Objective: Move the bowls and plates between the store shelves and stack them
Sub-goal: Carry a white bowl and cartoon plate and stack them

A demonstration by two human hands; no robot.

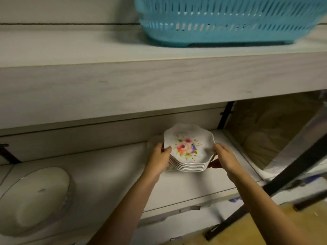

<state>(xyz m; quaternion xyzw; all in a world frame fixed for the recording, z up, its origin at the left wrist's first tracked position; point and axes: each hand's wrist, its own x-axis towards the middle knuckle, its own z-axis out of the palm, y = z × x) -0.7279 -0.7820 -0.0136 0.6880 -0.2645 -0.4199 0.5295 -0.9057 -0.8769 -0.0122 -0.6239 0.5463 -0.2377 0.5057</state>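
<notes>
A stack of several white plates with wavy rims (190, 151) sits on the lower shelf (109, 167), its top plate printed with pink and orange flowers. My left hand (160, 159) grips the stack's left side, thumb over the top rim. On the stack's right side is my right hand (223, 157), fingers wrapped under the lower plates. Whether the stack rests on the shelf or is just above it I cannot tell. Behind the left hand a pale white shape (154, 141) shows, too blurred to identify.
A stack of white oval dishes (35, 198) lies upside down at the lower shelf's left. A blue slotted plastic basket (228, 20) stands on the upper shelf (123, 80). Black metal frame bars (290, 170) and a brown bundle (269, 131) are to the right.
</notes>
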